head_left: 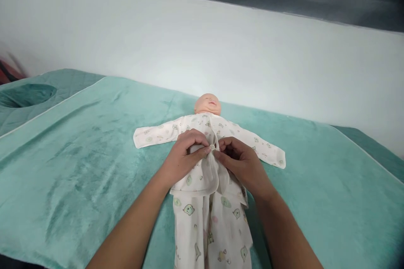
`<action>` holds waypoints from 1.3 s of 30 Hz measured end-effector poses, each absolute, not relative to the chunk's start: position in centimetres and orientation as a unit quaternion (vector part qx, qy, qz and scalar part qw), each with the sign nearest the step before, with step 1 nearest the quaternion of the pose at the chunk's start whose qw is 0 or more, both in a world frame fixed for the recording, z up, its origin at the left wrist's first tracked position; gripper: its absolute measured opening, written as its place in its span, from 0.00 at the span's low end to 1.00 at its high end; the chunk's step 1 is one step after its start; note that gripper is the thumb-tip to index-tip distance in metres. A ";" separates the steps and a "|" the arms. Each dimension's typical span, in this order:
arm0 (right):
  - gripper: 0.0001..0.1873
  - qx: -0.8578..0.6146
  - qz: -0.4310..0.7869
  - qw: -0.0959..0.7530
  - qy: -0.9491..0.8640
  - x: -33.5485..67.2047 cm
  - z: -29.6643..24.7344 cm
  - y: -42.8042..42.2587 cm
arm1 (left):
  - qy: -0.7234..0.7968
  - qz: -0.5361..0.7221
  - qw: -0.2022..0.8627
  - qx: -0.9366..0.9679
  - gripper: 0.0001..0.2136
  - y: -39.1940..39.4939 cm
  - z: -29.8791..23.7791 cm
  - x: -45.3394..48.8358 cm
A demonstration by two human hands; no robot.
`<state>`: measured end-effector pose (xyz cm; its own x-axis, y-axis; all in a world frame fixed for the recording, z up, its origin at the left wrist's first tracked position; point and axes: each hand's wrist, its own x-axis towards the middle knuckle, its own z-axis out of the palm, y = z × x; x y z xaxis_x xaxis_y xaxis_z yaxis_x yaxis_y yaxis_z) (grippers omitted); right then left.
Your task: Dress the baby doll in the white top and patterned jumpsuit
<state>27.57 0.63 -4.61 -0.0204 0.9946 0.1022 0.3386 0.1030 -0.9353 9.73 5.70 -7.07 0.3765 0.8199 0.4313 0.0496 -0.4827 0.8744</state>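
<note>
A baby doll [207,104] lies on its back, dressed in a white long-sleeved baby jacket [164,131] with small printed animals. Its sleeves stretch out to both sides. My left hand [186,155] pinches the jacket's left front edge between thumb and fingers. From the other side, my right hand [241,159] pinches the opposite front edge. Between my fingertips sits a small pale button [212,147]; whether it is through its hole I cannot tell. Below the jacket's hem are matching printed pants [217,231], running out of view at the bottom.
A teal plush cover [88,168] spreads under the doll on both sides. At the far left lies a quilted green surface with a dark hollow [28,94]. A white wall [195,46] rises right behind the doll's head. Something red [9,71] shows at the left edge.
</note>
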 end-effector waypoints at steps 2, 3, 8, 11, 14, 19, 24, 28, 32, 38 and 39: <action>0.08 -0.550 0.381 0.433 -0.604 27.5 -4.6 0.6 | 0.304 0.472 0.415 0.716 0.04 5.7 -7.1 9.8; 0.09 -0.548 0.383 0.435 -0.603 27.5 -4.6 0.5 | 0.307 0.472 0.418 0.713 0.04 5.6 -7.1 9.8; 0.11 -0.539 0.403 0.441 -0.594 27.6 -4.9 0.4 | 0.307 0.482 0.423 0.703 0.03 5.6 -7.2 9.8; 0.12 -0.534 0.408 0.442 -0.593 27.6 -5.0 0.4 | 0.303 0.487 0.423 0.702 0.02 5.7 -7.2 9.9; 0.13 -0.535 0.408 0.438 -0.597 27.4 -4.9 0.4 | 0.304 0.485 0.422 0.703 0.03 5.8 -7.1 9.9; 0.13 -0.546 0.405 0.415 -0.605 27.2 -4.7 0.4 | 0.325 0.464 0.414 0.713 0.05 5.9 -6.8 10.1; 0.12 -0.547 0.406 0.407 -0.609 27.2 -4.7 0.4 | 0.336 0.455 0.425 0.706 0.03 5.8 -6.9 9.9; 0.13 -0.540 0.408 0.402 -0.617 27.4 -4.7 0.4 | 0.349 0.452 0.427 0.702 0.05 5.8 -7.3 9.8; 0.13 -0.539 0.402 0.393 -0.628 27.4 -4.7 0.3 | 0.371 0.439 0.426 0.699 0.05 5.8 -7.7 9.7; 0.16 -0.513 0.398 0.409 -0.641 26.8 -5.0 0.2 | 0.377 0.424 0.441 0.695 0.07 5.4 -7.4 9.8; 0.18 -0.514 0.393 0.405 -0.647 26.6 -5.0 0.1 | 0.385 0.420 0.438 0.695 0.07 5.3 -7.3 9.8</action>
